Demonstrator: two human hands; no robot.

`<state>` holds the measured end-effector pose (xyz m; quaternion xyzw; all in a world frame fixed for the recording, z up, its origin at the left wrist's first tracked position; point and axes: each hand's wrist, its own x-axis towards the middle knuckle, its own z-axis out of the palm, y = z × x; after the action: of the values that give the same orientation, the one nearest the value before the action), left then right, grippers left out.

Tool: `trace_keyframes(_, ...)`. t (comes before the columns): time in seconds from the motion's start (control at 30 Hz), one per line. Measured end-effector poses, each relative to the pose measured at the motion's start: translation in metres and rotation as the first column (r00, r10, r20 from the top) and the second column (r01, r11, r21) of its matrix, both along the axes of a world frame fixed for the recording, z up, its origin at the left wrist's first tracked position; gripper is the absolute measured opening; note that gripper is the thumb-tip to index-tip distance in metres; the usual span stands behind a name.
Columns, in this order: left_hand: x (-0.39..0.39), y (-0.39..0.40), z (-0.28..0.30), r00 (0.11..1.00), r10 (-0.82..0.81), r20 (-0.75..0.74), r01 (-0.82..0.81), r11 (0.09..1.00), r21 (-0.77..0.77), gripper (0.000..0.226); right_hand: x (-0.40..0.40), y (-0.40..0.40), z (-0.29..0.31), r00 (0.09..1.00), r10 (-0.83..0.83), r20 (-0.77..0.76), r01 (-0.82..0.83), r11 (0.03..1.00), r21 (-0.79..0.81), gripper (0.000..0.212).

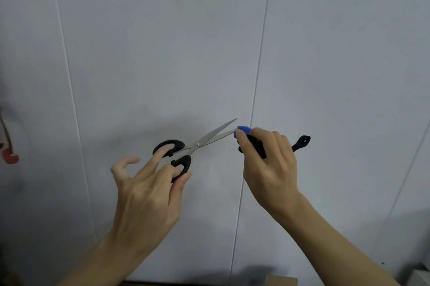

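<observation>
I judge the cut is not yet made: my left hand (144, 192) hooks two fingers in the black-handled steel scissors (202, 142), blades half open at the blue-tipped black strap (256, 146), which my right hand (270, 164) grips in curled fingers.

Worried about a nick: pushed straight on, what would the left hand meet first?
The scissors in the left hand would likely meet the blue-tipped tool in the right hand; depth unclear.
</observation>
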<state>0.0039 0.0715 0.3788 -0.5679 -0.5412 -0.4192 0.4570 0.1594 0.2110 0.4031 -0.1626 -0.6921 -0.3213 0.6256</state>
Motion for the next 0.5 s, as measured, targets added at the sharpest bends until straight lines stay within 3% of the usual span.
trace_keyframes(0.03,0.004,-0.002,-0.001,0.984,-0.081,0.161,0.091,0.994,-0.054,0.021,-0.001,0.0,-0.001,1.0,0.014,-0.004,-0.014,1.0,-0.005,0.027)
trace_keyframes(0.07,0.007,-0.005,-0.002,0.91,-0.161,0.382,0.208,0.974,-0.085,0.023,-0.003,0.0,-0.002,1.0,0.027,-0.008,-0.027,0.999,-0.019,0.028)
trace_keyframes(0.1,0.011,-0.006,-0.004,0.758,-0.243,0.605,0.346,0.937,-0.057,0.026,-0.005,0.0,-0.005,0.999,0.039,-0.013,-0.039,0.998,-0.042,0.028)
trace_keyframes(0.17,0.014,-0.004,-0.011,0.286,-0.308,0.907,0.537,0.836,0.114,0.028,-0.009,-0.001,-0.014,0.998,0.067,-0.017,-0.068,0.992,-0.107,0.027)
trace_keyframes(0.23,0.017,-0.001,-0.018,-0.078,-0.267,0.96,0.562,0.784,0.264,0.032,-0.013,-0.005,-0.028,0.993,0.116,0.005,-0.113,0.98,-0.161,0.028)
trace_keyframes(0.3,0.019,-0.001,-0.02,-0.328,-0.223,0.918,0.545,0.749,0.376,0.032,-0.016,-0.012,-0.042,0.981,0.185,0.063,-0.17,0.966,-0.194,0.03)
trace_keyframes(0.37,0.018,-0.003,-0.022,-0.45,-0.187,0.873,0.555,0.707,0.437,0.029,-0.02,-0.022,-0.055,0.952,0.262,0.159,-0.23,0.954,-0.194,0.031)
trace_keyframes(0.5,0.015,-0.006,-0.027,-0.519,-0.135,0.844,0.66,0.564,0.496,0.027,-0.025,-0.031,-0.069,0.888,0.355,0.292,-0.303,0.93,-0.208,0.025)
